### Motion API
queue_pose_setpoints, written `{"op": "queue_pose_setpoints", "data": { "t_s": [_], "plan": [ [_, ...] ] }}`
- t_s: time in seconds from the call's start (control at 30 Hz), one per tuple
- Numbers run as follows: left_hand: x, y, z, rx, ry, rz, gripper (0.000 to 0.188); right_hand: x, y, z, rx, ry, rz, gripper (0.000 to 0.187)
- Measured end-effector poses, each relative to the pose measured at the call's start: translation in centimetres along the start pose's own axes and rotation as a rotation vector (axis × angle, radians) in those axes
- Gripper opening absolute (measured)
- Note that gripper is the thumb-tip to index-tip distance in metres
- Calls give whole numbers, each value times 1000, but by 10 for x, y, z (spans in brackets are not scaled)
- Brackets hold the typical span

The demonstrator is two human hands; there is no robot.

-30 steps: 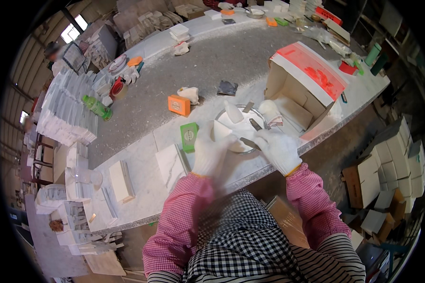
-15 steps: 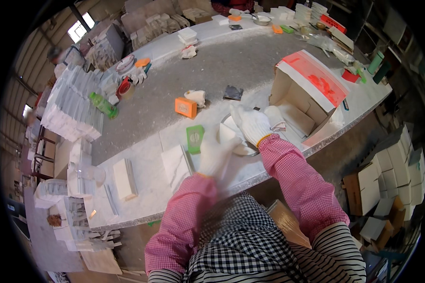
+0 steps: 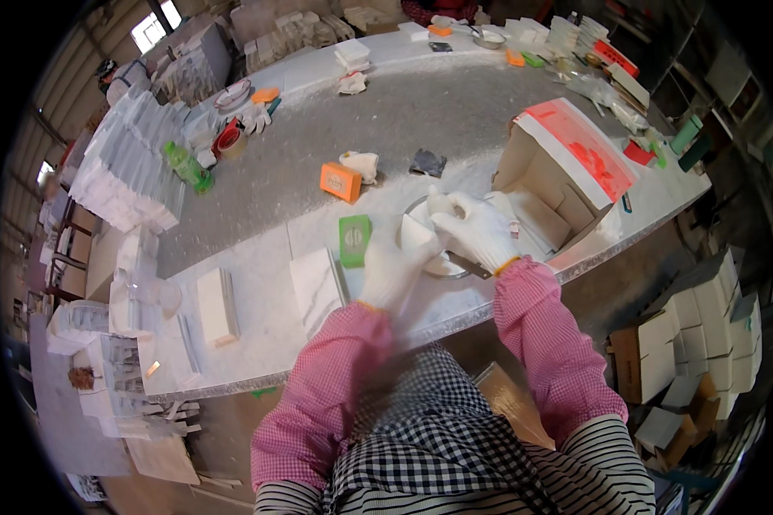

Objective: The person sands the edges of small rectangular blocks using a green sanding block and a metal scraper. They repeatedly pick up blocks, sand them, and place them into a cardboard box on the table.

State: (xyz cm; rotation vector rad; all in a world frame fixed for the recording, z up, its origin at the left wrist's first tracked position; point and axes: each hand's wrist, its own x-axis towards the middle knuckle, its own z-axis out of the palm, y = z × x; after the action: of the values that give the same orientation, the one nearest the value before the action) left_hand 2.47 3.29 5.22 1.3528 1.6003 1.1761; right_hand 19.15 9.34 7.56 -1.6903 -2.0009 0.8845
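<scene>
My left hand (image 3: 393, 264), in a white glove and slightly blurred, grips a flat white tile piece (image 3: 416, 230) over a round metal dish (image 3: 445, 271). Just right of it, my gloved right hand (image 3: 483, 232) is closed, thumb and fingers curled together at the tile's far edge; what they pinch is hidden. A flat tool with a dark handle (image 3: 469, 264) lies across the dish below my right hand. Beside my left hand are a green block (image 3: 354, 240) and a white veined tile (image 3: 316, 290).
An open cardboard box (image 3: 567, 154) with a red-and-white flap stands at the right. An orange box (image 3: 340, 182), a crumpled cloth (image 3: 361, 166) and a black scrap (image 3: 427, 163) lie beyond my hands. Stacked tiles (image 3: 124, 172) and a green bottle (image 3: 187, 166) stand at the left.
My right hand has drawn back slightly to the right and its fingers have curled together, uncovering the dark-handled tool on the dish. My left hand stays near the dish with the tile piece.
</scene>
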Motion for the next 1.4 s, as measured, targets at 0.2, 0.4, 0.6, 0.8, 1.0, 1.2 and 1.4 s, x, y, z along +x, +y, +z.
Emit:
{"op": "queue_pose_setpoints", "data": {
  "t_s": [0.2,0.4,0.6,0.8,1.0,1.2,1.4],
  "plan": [
    [3,-7,1,-12,-5,28,55,-36,20,-24,189,-21,-147,52],
    [4,-9,4,-44,11,6,53,-63,27,-30,410,-31,-78,41],
    [3,-3,2,-35,10,12,51,-67,34,-25,429,39,-127,34],
    [3,0,1,-69,-13,-21,51,-64,39,-20,364,70,-119,35],
    [5,-4,2,-29,-4,-2,53,-62,42,-18,349,82,-96,35],
    [4,-3,3,-19,16,4,54,-61,43,-17,353,96,-113,34],
    [4,-5,3,-6,20,12,53,-61,42,-17,333,96,-118,34]
  ]
}}
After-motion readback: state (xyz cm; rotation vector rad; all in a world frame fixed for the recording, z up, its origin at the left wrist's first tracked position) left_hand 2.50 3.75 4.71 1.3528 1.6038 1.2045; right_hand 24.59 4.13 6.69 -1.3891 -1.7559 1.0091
